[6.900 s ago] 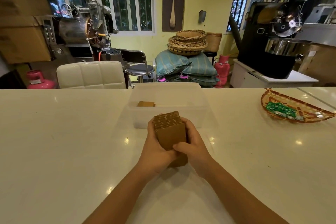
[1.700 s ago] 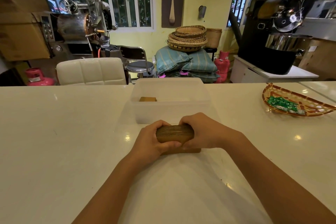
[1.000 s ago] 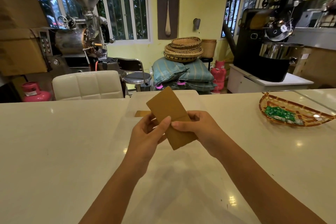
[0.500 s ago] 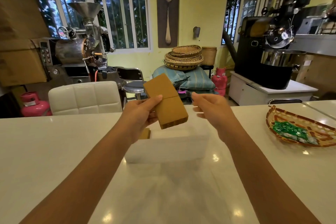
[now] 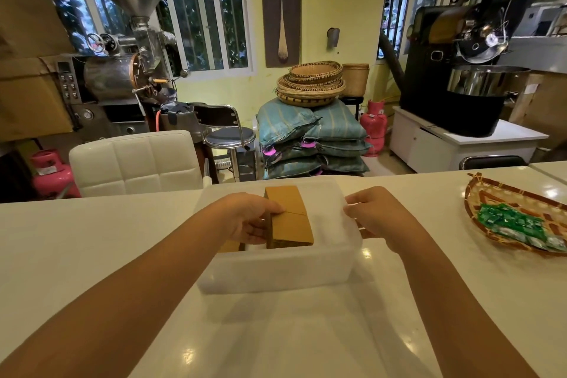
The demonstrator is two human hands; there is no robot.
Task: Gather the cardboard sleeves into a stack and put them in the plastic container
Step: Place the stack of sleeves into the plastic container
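While I look down over both forearms, my left hand [image 5: 245, 218] reaches into the translucent plastic container [image 5: 276, 270] and its fingers [image 5: 270, 209] are clenched around the stack of cardboard sleeves [image 5: 288, 218], thumb lying across the top face and the other digits hidden under the left side. The stack sits inside the container, tilted so its far end rises toward the back wall; whether its lower edge already touches the floor of the container I cannot tell. Just left of the stack, low behind the near wall, I see 1 more brown cardboard piece [image 5: 230, 246], partly covered by my hand. My right hand [image 5: 377, 215] is at the container's right rim, its fingers [image 5: 352, 204] curled loosely near the edge with nothing between them; whether they touch the rim I cannot tell. The container stands on the glossy white surface [image 5: 92, 239], about in the middle of my view. Well apart to the right on the same surface rests a woven tray [image 5: 491, 193] with green packets [image 5: 515, 222] in it. Beyond the surface stand a white padded chair [image 5: 135, 163] and a pile of teal sacks [image 5: 310, 138].
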